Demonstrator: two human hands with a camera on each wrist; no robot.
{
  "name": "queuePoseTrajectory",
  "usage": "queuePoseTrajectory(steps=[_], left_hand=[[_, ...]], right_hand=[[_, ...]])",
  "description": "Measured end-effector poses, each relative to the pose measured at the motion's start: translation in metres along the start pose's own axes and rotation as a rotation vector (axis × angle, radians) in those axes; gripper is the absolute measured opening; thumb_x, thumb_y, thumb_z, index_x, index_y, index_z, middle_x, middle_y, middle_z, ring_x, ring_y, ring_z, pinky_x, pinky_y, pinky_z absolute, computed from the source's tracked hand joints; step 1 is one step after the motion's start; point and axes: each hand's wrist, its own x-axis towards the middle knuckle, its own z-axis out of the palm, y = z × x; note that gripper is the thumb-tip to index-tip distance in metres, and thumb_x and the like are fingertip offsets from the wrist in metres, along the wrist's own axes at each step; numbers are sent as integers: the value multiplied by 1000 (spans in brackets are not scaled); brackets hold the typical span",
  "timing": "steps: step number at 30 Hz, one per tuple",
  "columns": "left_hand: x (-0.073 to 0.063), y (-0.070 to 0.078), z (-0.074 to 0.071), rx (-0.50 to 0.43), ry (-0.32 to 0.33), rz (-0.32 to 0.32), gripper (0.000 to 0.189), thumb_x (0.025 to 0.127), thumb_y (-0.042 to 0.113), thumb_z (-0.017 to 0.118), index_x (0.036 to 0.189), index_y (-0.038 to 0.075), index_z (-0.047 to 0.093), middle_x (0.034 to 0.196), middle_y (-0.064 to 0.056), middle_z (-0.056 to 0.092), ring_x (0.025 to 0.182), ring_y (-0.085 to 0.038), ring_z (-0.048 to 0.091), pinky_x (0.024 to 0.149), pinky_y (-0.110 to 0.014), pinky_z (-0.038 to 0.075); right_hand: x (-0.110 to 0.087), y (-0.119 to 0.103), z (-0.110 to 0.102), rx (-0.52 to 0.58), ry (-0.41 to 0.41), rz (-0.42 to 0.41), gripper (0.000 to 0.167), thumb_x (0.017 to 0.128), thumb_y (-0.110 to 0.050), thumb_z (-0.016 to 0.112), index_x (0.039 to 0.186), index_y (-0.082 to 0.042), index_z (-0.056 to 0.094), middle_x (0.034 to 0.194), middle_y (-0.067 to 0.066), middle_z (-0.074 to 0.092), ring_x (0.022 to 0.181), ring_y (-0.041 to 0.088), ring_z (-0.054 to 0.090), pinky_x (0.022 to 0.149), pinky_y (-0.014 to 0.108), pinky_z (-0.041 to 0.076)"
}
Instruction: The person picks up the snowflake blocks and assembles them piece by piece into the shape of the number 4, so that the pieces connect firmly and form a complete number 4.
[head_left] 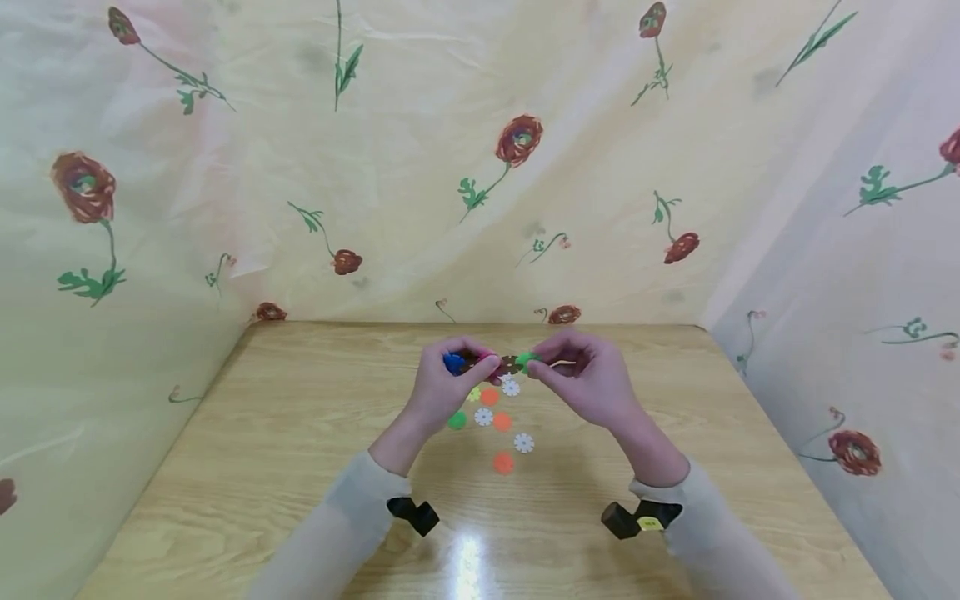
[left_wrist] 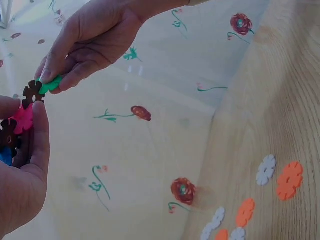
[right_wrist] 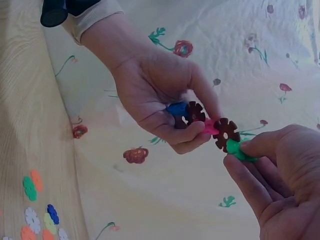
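Note:
Up above the wooden table, my left hand (head_left: 441,385) grips a short chain of notched plastic snowflake discs. In the right wrist view it runs from a blue disc (right_wrist: 176,108) through a brown disc (right_wrist: 196,108) and a pink disc (right_wrist: 209,127) to a second brown disc (right_wrist: 231,127) at the free end. My right hand (head_left: 591,382) pinches a green disc (right_wrist: 241,150) between thumb and fingers. The green disc meets the edge of the end brown disc; how deep it sits in the notch cannot be told. The left fingers partly cover the chain's middle.
Loose discs lie on the table (head_left: 315,467) below the hands: several white, orange and green ones, including a white disc (head_left: 523,443) and an orange disc (head_left: 503,463) nearest me. Flower-printed cloth (head_left: 420,167) stands behind the table and along both sides.

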Motion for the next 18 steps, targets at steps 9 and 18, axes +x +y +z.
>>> queuePoseTrajectory(steps=[9, 18], left_hand=[[-2, -1, -2, 164, 16, 81, 17, 95, -4, 74, 111, -8, 75, 111, -27, 72, 93, -11, 72, 84, -25, 64], [-4, -8, -5, 490, 33, 309, 24, 89, 2, 81, 113, 2, 78, 109, -12, 80, 99, -26, 77, 85, -31, 66]], right_hand=[[5, 3, -6, -54, 39, -63, 16, 87, 14, 78, 101, 7, 76, 94, -9, 78, 80, 3, 76, 75, 22, 65], [8, 7, -3, -139, 54, -82, 15, 88, 10, 80, 101, 2, 78, 96, 21, 78, 79, 2, 74, 74, 19, 63]])
